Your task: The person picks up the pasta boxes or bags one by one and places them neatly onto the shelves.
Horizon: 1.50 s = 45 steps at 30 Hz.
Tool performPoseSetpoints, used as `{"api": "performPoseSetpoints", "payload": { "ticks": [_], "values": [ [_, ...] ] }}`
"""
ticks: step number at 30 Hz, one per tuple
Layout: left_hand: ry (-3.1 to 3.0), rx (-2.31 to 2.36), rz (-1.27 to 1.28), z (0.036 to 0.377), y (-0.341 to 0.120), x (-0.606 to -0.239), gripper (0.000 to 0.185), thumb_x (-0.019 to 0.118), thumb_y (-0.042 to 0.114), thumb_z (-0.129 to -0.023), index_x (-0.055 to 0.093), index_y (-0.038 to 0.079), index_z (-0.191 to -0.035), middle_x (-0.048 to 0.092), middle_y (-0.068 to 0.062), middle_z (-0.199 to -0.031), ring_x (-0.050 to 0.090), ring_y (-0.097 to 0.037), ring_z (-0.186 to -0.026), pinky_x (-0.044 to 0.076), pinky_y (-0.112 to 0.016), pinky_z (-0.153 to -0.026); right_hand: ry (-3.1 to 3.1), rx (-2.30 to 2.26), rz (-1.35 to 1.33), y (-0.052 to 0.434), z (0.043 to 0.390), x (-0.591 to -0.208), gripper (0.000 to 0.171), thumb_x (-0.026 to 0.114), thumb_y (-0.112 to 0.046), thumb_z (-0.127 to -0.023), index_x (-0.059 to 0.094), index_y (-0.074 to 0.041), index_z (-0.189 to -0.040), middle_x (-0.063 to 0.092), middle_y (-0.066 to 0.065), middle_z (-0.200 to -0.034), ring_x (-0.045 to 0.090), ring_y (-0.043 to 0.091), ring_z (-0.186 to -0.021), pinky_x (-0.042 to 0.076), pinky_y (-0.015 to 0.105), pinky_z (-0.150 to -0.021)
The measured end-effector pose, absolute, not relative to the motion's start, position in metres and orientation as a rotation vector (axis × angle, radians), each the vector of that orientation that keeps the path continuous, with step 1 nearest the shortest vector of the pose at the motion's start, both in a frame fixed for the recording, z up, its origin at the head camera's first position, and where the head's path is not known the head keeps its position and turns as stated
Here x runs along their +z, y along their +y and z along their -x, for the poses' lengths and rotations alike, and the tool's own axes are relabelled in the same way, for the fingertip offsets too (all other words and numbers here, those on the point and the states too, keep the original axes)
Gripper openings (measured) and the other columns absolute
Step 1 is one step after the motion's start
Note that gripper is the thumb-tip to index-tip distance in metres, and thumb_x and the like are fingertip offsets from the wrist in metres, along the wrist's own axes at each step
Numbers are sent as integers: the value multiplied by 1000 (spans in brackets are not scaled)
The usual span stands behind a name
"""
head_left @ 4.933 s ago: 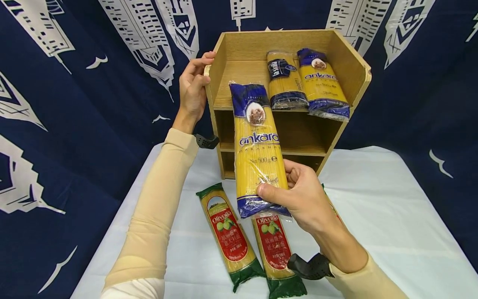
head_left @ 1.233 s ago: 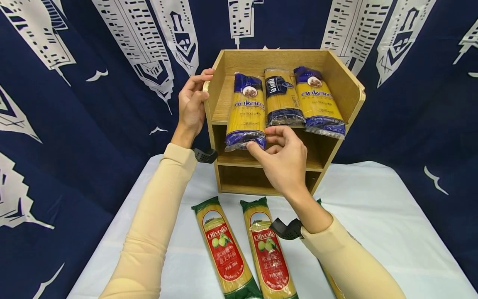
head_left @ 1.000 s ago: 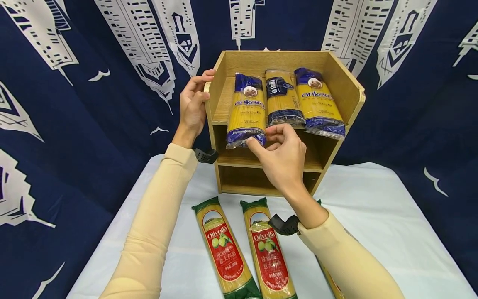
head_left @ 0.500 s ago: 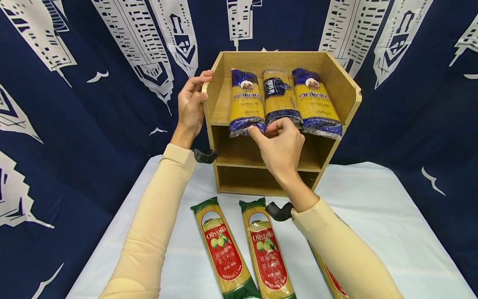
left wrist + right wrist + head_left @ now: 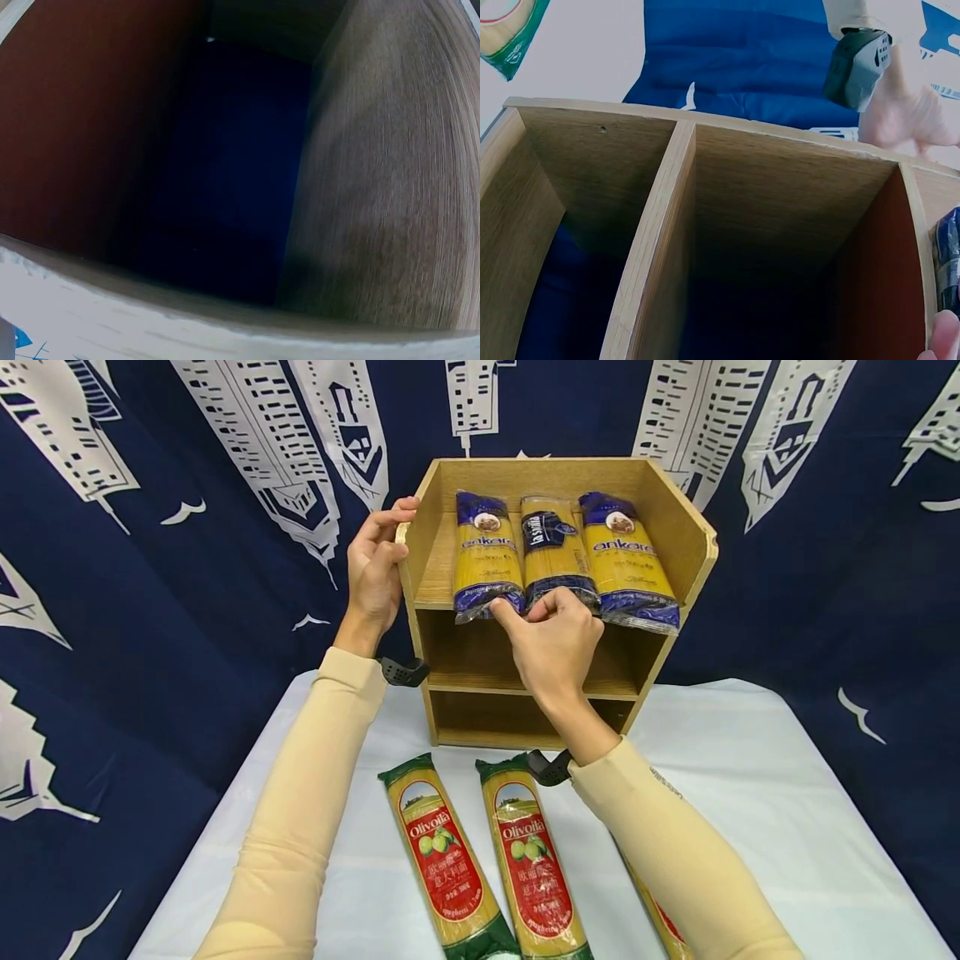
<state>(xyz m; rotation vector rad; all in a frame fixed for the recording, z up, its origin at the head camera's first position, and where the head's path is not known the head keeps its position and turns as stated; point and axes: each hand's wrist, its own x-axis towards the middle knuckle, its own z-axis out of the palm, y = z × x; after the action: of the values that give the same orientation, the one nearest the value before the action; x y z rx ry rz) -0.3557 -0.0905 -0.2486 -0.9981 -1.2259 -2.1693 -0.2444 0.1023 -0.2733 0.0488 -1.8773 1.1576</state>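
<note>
A wooden shelf unit stands at the back of the table. Three pasta packs lie side by side on its top shelf: a blue-and-yellow ankara pack at left, a la sicilia pack in the middle and another ankara pack at right. My right hand pinches the near blue end of the left ankara pack, fingers curled beside the middle pack's end. My left hand grips the top front edge of the shelf's left wall. The right wrist view shows the shelf's empty compartments and the pack's blue end.
Two Olivoila spaghetti packs lie on the white tablecloth in front of the shelf. A third is mostly hidden under my right forearm. Dark blue patterned cloth hangs behind and to both sides.
My right hand carried the ankara pack from above the table onto the top shelf and slid it back beside the other two. My left hand stayed on the shelf's wall.
</note>
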Motion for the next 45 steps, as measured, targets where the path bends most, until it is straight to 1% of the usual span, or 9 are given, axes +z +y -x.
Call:
{"api": "performPoseSetpoints", "payload": {
  "ticks": [5,13,17,22,25,27,33,39,45],
  "values": [
    [-1224,-2170,997,356,-92,-246,31,54,6,-74,71,6,-101,64,-16,-125,52,-30,-130,37,-36,-112,-1864,1149,-48,100,247,-273,46,91,-33,-72,52,-10,-62,53,3,-56,56,23,-60,44,37,-63],
    [-1232,-2181,986,356,-90,-248,31,53,6,-75,70,6,-101,64,-16,-125,52,-30,-129,37,-36,-111,-1851,1177,-46,101,245,-276,43,89,-31,-74,53,-8,-65,54,2,-57,55,21,-61,42,35,-64],
    [-1238,-2183,1001,357,-88,-249,32,53,5,-75,70,6,-102,64,-15,-125,52,-30,-130,36,-37,-113,-1850,1209,-44,103,242,-278,40,87,-30,-75,55,-7,-68,58,3,-57,57,19,-60,42,33,-64],
    [-1249,-2177,1004,358,-87,-247,32,52,4,-75,70,6,-101,65,-14,-125,51,-30,-131,36,-37,-113,-1870,1267,-53,106,234,-280,37,87,-30,-76,58,-7,-73,64,4,-60,61,15,-56,46,33,-66],
    [-1253,-2169,1006,358,-87,-246,32,52,5,-74,70,5,-101,65,-15,-125,51,-30,-131,36,-37,-113,-1886,1289,-76,108,226,-280,37,87,-32,-75,59,-8,-75,67,3,-62,62,14,-56,47,33,-69],
    [-1257,-2165,1005,358,-88,-245,32,52,5,-75,70,6,-101,65,-15,-125,52,-30,-130,36,-37,-113,-1898,1309,-95,109,220,-280,37,87,-32,-76,59,-8,-77,68,2,-64,62,13,-56,47,34,-69],
    [-1256,-2163,994,358,-88,-242,32,52,5,-74,71,6,-101,64,-17,-126,52,-29,-130,37,-36,-113,-1952,1366,-133,116,195,-277,35,87,-30,-75,61,-8,-83,69,0,-68,62,14,-56,47,31,-62],
    [-1252,-2166,982,357,-91,-243,32,52,5,-74,71,6,-101,64,-17,-125,52,-29,-130,37,-36,-112,-1977,1460,-175,129,170,-276,35,86,-26,-78,61,-4,-87,70,3,-71,65,18,-54,53,27,-55],
    [-1264,-2172,975,356,-92,-247,32,52,4,-74,71,7,-100,64,-15,-125,51,-29,-131,37,-35,-111,-2054,1499,-176,146,147,-280,38,87,-23,-78,61,-1,-96,71,6,-79,67,18,-65,55,22,-62]
  ]
}}
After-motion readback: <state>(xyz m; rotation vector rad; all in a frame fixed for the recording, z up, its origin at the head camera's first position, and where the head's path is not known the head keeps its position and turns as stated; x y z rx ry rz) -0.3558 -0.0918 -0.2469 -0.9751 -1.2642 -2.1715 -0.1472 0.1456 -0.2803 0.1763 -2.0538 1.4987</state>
